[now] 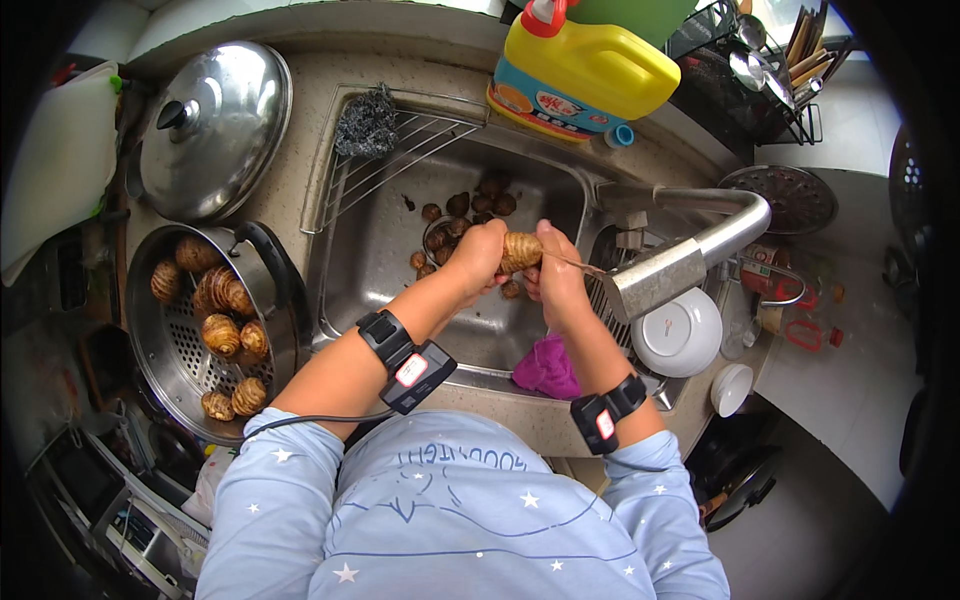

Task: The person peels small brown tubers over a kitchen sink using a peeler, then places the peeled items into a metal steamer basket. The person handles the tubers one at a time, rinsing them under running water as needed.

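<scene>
Over the stainless steel sink (375, 300), my left hand (481, 259) grips a ringed taro corm (520, 253) by its left end. My right hand (559, 277) is at the corm's right end, fingers curled and thumb up; whether it grips the corm is hard to tell. Brownish water runs from the metal faucet (656, 277) towards the corm and my right hand. Several small dark taros (480, 202) lie in the sink beyond my hands, some in a small round bowl partly hidden by my left hand. Larger, paler taros (221, 335) sit in a perforated steamer pot (176, 375) left of the sink.
A wire rack (420, 146) with a steel wool scrubber (366, 124) spans the sink's far left corner. Nearby stand a pot lid (210, 135) and a yellow detergent jug (577, 75). A magenta cloth (547, 367) lies on the near edge; white bowls (677, 332) are at the right.
</scene>
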`<action>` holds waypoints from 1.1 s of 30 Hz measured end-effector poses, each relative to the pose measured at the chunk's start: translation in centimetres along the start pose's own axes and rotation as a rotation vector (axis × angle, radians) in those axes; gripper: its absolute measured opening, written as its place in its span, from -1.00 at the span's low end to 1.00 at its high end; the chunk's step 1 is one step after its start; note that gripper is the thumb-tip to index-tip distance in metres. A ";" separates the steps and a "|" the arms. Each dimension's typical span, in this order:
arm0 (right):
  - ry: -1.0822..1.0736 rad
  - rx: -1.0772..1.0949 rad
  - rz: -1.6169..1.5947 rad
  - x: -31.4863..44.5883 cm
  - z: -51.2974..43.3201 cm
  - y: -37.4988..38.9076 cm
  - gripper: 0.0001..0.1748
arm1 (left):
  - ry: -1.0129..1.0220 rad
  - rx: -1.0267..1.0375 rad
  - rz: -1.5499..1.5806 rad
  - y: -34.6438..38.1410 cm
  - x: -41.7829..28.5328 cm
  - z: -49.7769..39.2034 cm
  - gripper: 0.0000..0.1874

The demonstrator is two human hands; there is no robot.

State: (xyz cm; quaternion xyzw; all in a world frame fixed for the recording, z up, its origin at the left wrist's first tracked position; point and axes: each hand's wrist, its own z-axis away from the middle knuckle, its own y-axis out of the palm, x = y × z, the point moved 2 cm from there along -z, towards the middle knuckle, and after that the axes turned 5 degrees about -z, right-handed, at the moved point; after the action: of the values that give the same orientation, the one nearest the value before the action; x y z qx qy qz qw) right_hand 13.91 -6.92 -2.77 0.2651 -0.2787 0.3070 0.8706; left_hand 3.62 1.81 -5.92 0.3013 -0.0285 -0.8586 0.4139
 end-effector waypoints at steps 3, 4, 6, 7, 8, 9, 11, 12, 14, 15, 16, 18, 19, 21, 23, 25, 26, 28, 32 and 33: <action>-0.360 0.014 0.194 -1.6 0.8 0.1 -0.57 | -0.123 0.235 0.298 0.1 -0.4 0.2 -0.60; -0.465 0.137 0.280 -1.6 1.0 0.2 -0.54 | -0.159 0.257 0.280 0.3 -0.5 0.3 -0.62; -0.525 0.105 0.363 -1.3 1.2 -0.2 -0.52 | -0.150 0.207 0.268 0.9 -0.4 0.6 -0.61; -0.529 0.079 0.388 -1.0 1.3 -0.3 -0.54 | -0.141 0.182 0.261 1.2 -0.4 0.9 -0.60; -0.406 0.075 0.316 -0.9 1.3 -0.3 -0.56 | -0.074 0.103 0.264 1.6 -0.3 1.2 -0.52; -0.388 0.138 0.218 -0.7 1.5 -0.2 -0.56 | 0.037 0.104 0.256 2.0 -0.3 1.5 -0.53; -0.304 0.195 0.044 -0.4 1.8 0.2 -0.55 | 0.268 0.112 0.239 2.8 -0.4 2.3 -0.52; -0.301 0.149 -0.070 -0.2 1.6 0.4 -0.52 | 0.292 0.153 0.182 3.1 -0.2 2.7 -0.57; -0.253 0.120 -0.157 0.1 1.5 0.4 -0.50 | 0.332 0.238 0.289 3.6 0.1 3.4 -0.64; -0.235 0.163 -0.197 0.1 1.4 0.6 -0.50 | 0.345 0.243 0.339 3.7 0.1 3.5 -0.67; -0.111 0.230 -0.251 0.3 1.5 0.3 -0.48 | 0.393 0.275 0.363 3.9 0.1 3.7 -0.69; -0.084 0.276 -0.325 0.3 1.4 0.2 -0.48 | 0.492 0.323 0.408 4.2 0.2 4.0 -0.72; -0.073 0.254 -0.356 0.3 1.4 0.1 -0.47 | 0.442 0.277 0.420 4.2 0.3 4.0 -0.73; -0.125 0.261 -0.321 0.2 1.5 0.1 -0.50 | 0.396 0.234 0.428 4.0 0.3 3.8 -0.75; -0.229 0.187 -0.207 -0.2 1.6 0.5 -0.55 | 0.305 0.227 0.418 3.6 0.1 3.5 -0.72; -0.387 0.075 -0.024 -0.4 1.9 0.7 -0.61 | 0.178 0.191 0.432 3.0 -0.3 3.1 -0.67; -0.399 0.105 0.058 -0.5 2.2 0.8 -0.65 | 0.105 0.159 0.455 2.8 -0.5 2.8 -0.64; -0.732 0.064 0.412 -0.3 2.5 1.5 -0.61 | 0.005 -0.045 0.528 2.7 -0.8 2.1 -0.57; -0.745 0.003 0.226 -0.8 2.6 2.0 -0.61 | 0.119 -0.061 0.467 3.7 -0.7 2.1 -0.62; -0.711 -0.013 0.194 -0.9 2.5 2.0 -0.62 | 0.163 -0.073 0.457 3.8 -0.6 2.2 -0.62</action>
State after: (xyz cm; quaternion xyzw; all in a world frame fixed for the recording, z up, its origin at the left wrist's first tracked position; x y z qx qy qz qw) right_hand 11.16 -7.46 -0.98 0.3219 -0.5896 0.2752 0.6878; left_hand 5.34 -0.74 -2.69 0.3401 -0.0313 -0.7159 0.6089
